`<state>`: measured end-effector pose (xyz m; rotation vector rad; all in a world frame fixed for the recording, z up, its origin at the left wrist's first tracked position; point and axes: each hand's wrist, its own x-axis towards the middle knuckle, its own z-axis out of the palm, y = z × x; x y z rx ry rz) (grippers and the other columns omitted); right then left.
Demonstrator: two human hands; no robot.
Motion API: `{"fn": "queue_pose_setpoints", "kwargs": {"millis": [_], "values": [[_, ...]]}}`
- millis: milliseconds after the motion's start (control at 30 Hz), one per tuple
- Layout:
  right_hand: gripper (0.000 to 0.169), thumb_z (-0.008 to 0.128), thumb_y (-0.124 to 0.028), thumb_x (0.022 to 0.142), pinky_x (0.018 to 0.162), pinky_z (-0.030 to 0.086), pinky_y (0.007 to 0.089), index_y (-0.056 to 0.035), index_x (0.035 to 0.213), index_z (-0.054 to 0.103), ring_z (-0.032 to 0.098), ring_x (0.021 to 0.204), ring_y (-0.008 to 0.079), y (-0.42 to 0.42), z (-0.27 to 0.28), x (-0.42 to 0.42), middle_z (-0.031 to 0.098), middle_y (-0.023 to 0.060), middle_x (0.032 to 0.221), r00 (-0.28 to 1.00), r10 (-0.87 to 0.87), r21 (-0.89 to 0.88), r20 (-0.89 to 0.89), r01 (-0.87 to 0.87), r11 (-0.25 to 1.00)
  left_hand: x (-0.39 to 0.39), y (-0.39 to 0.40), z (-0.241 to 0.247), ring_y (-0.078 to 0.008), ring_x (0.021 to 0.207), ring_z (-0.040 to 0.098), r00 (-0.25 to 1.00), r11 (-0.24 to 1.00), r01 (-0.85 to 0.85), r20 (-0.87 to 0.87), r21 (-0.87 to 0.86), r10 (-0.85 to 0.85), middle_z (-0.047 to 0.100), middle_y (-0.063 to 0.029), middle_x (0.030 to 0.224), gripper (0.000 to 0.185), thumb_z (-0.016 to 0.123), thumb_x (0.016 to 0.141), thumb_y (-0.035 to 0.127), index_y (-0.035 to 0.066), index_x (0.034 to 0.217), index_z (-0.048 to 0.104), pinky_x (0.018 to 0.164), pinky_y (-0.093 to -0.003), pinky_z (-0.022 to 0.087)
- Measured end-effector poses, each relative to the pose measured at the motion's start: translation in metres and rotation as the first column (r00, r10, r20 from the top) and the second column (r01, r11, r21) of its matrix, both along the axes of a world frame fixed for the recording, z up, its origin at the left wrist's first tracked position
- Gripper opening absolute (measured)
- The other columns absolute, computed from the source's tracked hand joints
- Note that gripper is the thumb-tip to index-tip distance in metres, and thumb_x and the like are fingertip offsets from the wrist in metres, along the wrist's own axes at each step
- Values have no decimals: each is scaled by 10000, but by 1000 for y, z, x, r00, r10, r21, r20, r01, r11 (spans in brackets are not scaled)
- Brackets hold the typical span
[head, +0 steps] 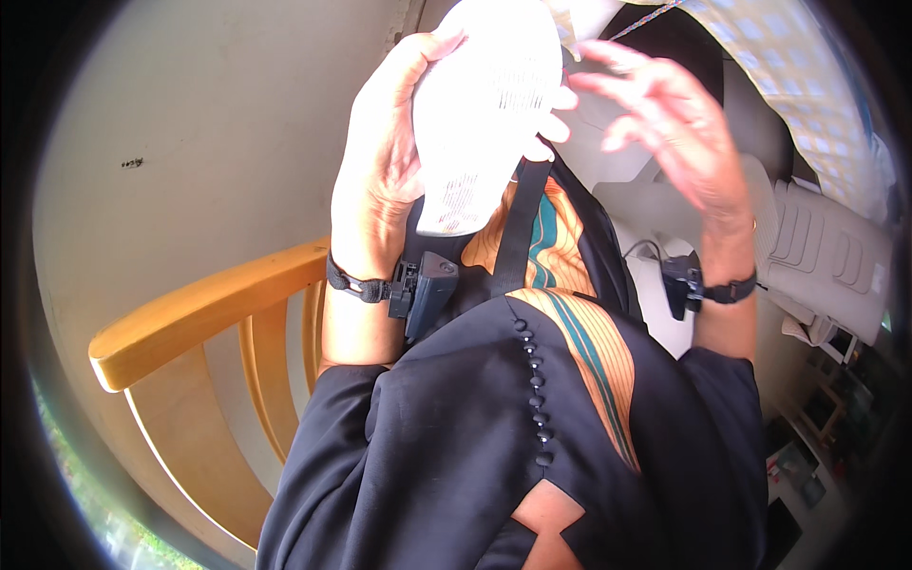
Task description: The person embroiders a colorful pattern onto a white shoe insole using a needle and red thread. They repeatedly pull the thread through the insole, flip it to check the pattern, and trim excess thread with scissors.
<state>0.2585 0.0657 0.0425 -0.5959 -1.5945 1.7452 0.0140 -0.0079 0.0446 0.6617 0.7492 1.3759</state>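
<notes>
My left hand (pixel 388 142) holds up a white, flat, curved-edged piece (pixel 484 114), perhaps a shoe insole. The thumb lies at its left edge and the fingers come round behind it to the right side. Small print shows on it; glare washes out much of its surface. To its right, my right hand (pixel 655 121) is raised, blurred, with the fingers spread and nothing plainly in them. A small red bit between the piece and the right fingertips is too blurred to name. Both wrists wear black devices on straps.
A wooden chair back (pixel 214 306) stands at the left beside a pale wall (pixel 178 107). A black strap (pixel 524 228) hangs before the dark robe. Checked cloth (pixel 798 78) and a multicoloured cord (pixel 645 20) are at the upper right. A grey plastic panel (pixel 826 249) lies at the right.
</notes>
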Motion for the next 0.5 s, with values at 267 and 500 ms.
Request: {"fn": "queue_pose_setpoints", "kwargs": {"millis": [267, 500], "values": [[126, 482, -81, 958, 577, 398, 211, 1, 1051, 504, 459, 638, 67, 2, 25, -21, 532, 42, 794, 998, 58, 36, -4, -58, 998, -2, 3, 9, -265, 852, 689, 933, 948, 278, 278, -152, -229, 670, -194, 1012, 353, 609, 859, 133, -85, 1132, 560, 755, -343, 575], [111, 558, 11, 882, 674, 471, 216, 24, 987, 591, 591, 723, 100, 8, 27, -54, 611, 40, 820, 964, -258, 70, -56, 262, 963, 2, 11, -25, -205, 904, 680, 919, 916, 392, -8, -81, -394, 684, -137, 1022, 339, 691, 791, 92, -36, 1097, 620, 831, -338, 536]]}}
